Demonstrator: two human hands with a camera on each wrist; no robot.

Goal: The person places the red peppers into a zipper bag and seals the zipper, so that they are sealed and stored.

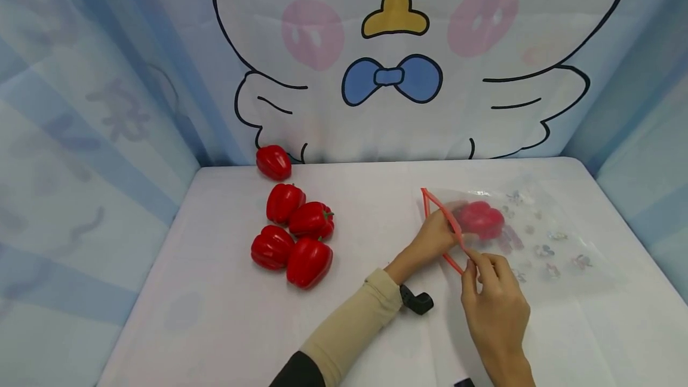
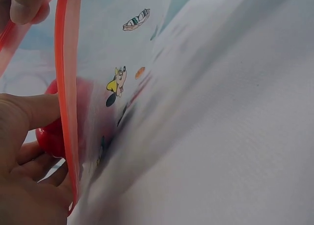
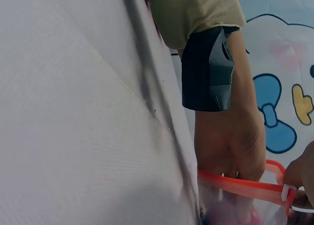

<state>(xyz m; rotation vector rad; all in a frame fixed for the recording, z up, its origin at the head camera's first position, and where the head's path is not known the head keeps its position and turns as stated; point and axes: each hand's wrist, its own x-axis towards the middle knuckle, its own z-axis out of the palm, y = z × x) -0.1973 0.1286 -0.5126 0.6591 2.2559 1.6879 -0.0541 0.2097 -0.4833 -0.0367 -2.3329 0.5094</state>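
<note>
A clear zip bag (image 1: 564, 255) with small cartoon prints and an orange-red zip edge lies on the right side of the table, its mouth spread apart. My left hand (image 1: 436, 233) reaches through that mouth and holds a red bell pepper (image 1: 482, 220) inside. In the left wrist view, the thumb is on one side of the pepper (image 2: 51, 137) and the fingers are on the other; the zip edge partly covers it. My right hand (image 1: 495, 300) pinches the near part of the zip edge (image 3: 240, 187) between thumb and fingers.
Several red bell peppers (image 1: 309, 263) sit in a loose group left of centre, one pepper (image 1: 273, 162) at the table's back edge. A black wrist device (image 3: 207, 70) sticks out below the left sleeve. A printed cloth (image 1: 392, 130) hangs behind the white table (image 1: 204, 327).
</note>
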